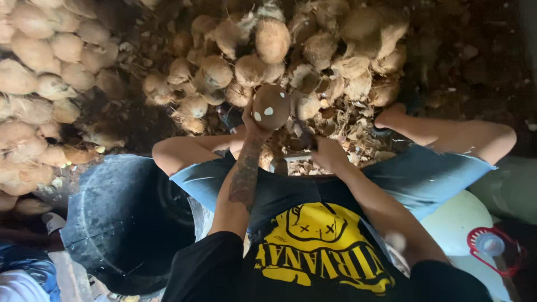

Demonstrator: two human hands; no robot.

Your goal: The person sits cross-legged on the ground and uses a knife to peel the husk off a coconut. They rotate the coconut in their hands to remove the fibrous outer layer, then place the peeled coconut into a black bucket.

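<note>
Head view: I sit above a dirt floor (475,61) strewn with husk scraps, knees spread, with my left hand (253,124) raised and closed around the lower end of a brown coconut (271,106). The nut sits out in front of me, between my knees and just before the heap on the ground. Its long axis runs roughly up and away from my palm, tilted a little to the right, the rounded far end pointing toward the heap. Its shell is dark brown and mostly stripped of fibre, with two small pale patches showing where the surface is chipped to white.

My right hand (327,152) is low, near my right knee, curled around a handle; a pale blade (296,158) reaches left from it toward the middle, though shadow blurs the detail.

A heap of husked coconuts (291,56) lies just beyond my hands, and a second pile (39,84) runs along the left edge of the floor. A large black tub (120,223) stands beside my left thigh. A pale drum with a red-ringed cap (492,246) sits at my right.
</note>
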